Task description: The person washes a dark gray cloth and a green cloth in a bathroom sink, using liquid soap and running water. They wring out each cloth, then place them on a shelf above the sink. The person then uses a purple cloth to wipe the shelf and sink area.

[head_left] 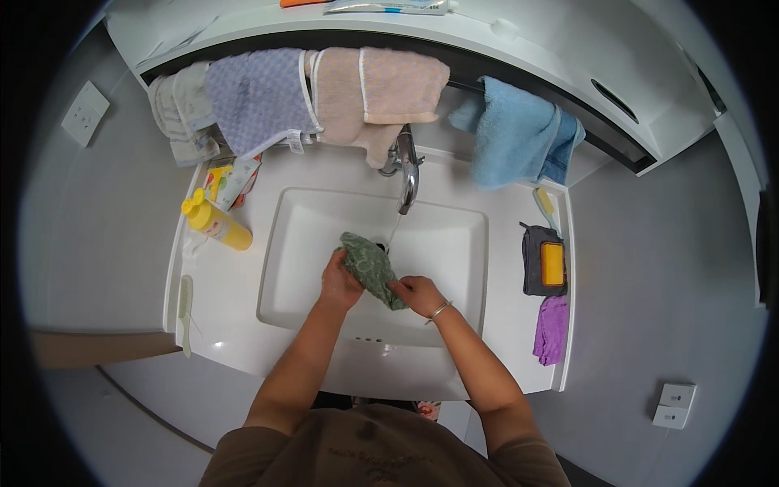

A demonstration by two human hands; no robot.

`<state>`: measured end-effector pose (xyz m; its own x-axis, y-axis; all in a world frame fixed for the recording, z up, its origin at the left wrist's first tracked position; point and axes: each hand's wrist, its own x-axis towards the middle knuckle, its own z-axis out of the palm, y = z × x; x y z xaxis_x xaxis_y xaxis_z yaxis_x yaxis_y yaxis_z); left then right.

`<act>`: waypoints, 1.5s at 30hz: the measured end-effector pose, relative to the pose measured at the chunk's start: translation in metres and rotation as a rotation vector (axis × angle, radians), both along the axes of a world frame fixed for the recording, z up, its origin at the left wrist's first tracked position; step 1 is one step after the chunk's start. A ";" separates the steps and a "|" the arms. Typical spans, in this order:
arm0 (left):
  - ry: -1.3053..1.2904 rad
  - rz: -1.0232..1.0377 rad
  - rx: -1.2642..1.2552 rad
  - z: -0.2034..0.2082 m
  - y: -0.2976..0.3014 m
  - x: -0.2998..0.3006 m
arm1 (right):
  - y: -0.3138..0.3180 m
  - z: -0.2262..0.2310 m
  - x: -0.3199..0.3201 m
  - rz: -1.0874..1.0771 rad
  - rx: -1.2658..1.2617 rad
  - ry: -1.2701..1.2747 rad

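A crumpled green patterned cloth (pixel 369 266) is stretched between my hands over the white sink basin (pixel 288 280). My left hand (pixel 339 280) grips its left side, fingers partly behind the fabric. On the lower right end, my right hand (pixel 418 294) pinches the cloth; a bracelet circles that wrist. Just beyond the cloth, a thin stream of water runs from the chrome faucet (pixel 408 174). The dark drain shows partly behind the fabric.
Several towels hang above the back edge, including a purple towel (pixel 260 101) and a blue towel (pixel 519 134). A yellow bottle (pixel 217 221) and a comb (pixel 186 312) lie left. On the right are a brush (pixel 545 207), an orange soap bar (pixel 553 264) on dark cloth, and a purple cloth (pixel 552 330).
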<state>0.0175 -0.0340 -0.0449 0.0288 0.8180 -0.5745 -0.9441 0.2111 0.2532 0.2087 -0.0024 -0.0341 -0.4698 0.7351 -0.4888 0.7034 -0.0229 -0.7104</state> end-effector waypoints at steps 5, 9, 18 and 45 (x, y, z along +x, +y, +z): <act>-0.123 0.088 0.196 0.045 -0.021 -0.010 | -0.004 0.039 0.009 -0.263 -0.336 0.797; -0.159 -0.066 0.126 0.019 -0.026 0.006 | -0.001 -0.003 0.009 -0.299 -0.325 0.747; -0.077 -0.231 0.277 0.031 -0.016 0.024 | -0.004 -0.071 0.053 -1.015 -0.356 0.518; 0.092 -0.006 -0.100 -0.047 -0.017 0.056 | -0.006 -0.003 -0.057 -0.508 0.368 0.181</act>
